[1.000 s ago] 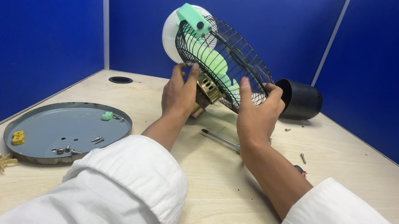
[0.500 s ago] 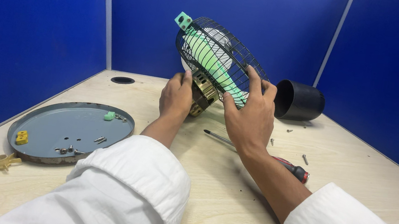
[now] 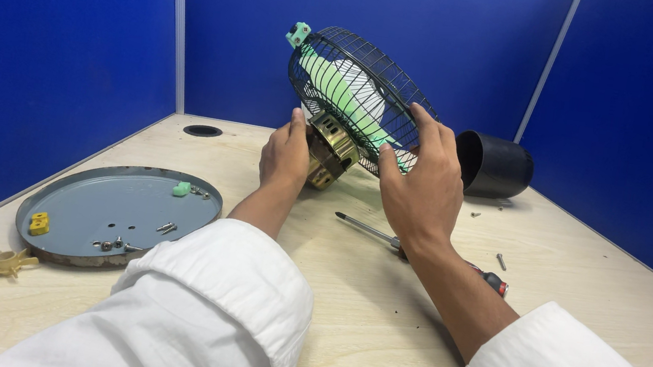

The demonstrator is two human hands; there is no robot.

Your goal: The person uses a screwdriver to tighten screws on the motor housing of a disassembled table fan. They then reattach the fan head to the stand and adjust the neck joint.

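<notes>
Head view: both hands, left (image 3: 286,152) and right (image 3: 421,190), apparently gripping tilted fan cage (image 3: 356,94).

Both my arms are in loose white sleeves, cuffs pushed up toward the elbows, forearms bare; my left hand (image 3: 286,155) and right hand (image 3: 421,190) wear no gloves.

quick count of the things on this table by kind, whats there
fan assembly with wire cage, held by left hand and right hand: 1
round grey tray: 1
black cylinder: 1
screwdriver: 1
small tan fan blade: 1
total: 5
</notes>
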